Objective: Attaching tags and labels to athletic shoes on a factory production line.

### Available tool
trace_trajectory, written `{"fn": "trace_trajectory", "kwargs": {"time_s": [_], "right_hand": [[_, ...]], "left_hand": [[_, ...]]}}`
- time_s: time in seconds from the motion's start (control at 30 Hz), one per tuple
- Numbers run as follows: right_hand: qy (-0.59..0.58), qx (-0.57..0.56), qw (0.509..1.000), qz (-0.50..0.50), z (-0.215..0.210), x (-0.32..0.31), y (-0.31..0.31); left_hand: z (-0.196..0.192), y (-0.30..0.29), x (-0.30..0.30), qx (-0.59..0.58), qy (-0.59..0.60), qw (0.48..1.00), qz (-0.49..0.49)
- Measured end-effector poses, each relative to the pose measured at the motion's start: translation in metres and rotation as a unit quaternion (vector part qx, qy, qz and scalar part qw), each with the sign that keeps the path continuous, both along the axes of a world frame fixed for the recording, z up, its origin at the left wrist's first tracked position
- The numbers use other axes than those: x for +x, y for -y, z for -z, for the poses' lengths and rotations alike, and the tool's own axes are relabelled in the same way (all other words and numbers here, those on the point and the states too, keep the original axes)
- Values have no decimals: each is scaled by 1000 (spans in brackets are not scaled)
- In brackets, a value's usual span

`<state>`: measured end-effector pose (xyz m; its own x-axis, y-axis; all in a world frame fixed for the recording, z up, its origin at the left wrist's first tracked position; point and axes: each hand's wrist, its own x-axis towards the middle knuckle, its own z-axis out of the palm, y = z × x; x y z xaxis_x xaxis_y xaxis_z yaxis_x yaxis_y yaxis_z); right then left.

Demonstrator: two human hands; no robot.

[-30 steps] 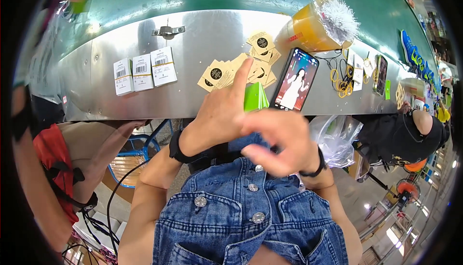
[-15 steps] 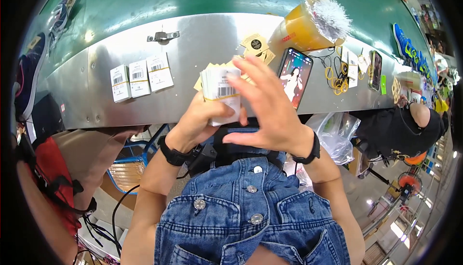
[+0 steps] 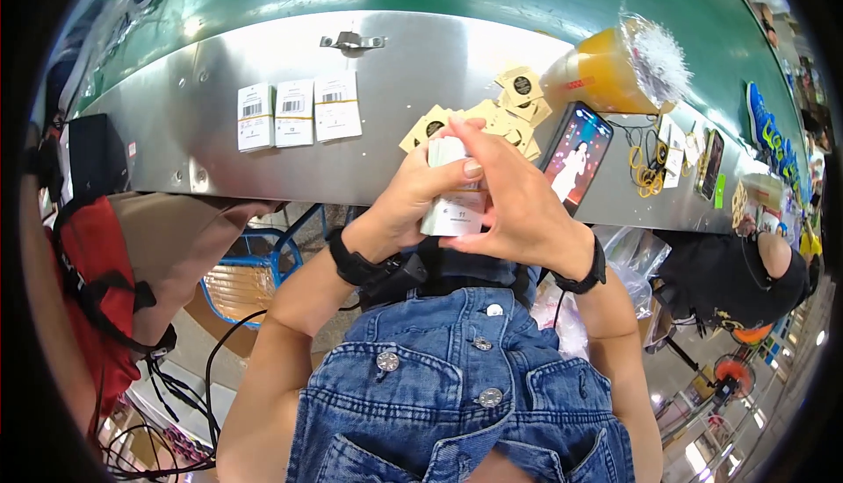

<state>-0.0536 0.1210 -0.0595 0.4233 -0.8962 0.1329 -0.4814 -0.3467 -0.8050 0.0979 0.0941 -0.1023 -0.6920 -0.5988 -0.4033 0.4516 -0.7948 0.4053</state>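
Above the table's near edge, a thick stack of white barcode labels is held upright between my hands. A yellow rubber band runs around the stack. My left hand wraps its left side, the thumb lying across the front. Around the right side curves my right hand, fingers at the top and thumb near the bottom edge. Just beyond my hands, several cream cards with black round prints lie spread on the metal table. To the left, three banded label stacks lie side by side.
A lit phone lies right of the cards. Behind it stands a yellow tub with white bristly strands in clear plastic. Rubber bands and another phone lie farther right. A metal latch sits at the table's back.
My right hand, spread apart beside the stack before, has closed onto its right side. My left thumb has moved up across the front. The view has shifted, uncovering more of the cream cards.
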Motion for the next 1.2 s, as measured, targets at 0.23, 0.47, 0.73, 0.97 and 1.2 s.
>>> {"fn": "trace_trajectory", "kwargs": {"time_s": [0.23, 0.47, 0.73, 0.97, 1.2], "right_hand": [[-61, -13, 998, -17, -11, 14, 11], [-79, -21, 995, -60, -15, 25, 42], [-189, -173, 965, 48, 46, 58, 92], [-163, -202, 962, 91, 24, 27, 59], [-124, 33, 969, 212, -14, -139, -21]], "left_hand": [[9, -3, 10, -83, 32, 994, -58], [11, 1, 34, -226, 109, 960, -122], [26, 27, 93, -597, 635, 490, -25], [16, 20, 79, -534, 607, 586, -52], [14, 27, 79, -610, 606, 510, -34]]}}
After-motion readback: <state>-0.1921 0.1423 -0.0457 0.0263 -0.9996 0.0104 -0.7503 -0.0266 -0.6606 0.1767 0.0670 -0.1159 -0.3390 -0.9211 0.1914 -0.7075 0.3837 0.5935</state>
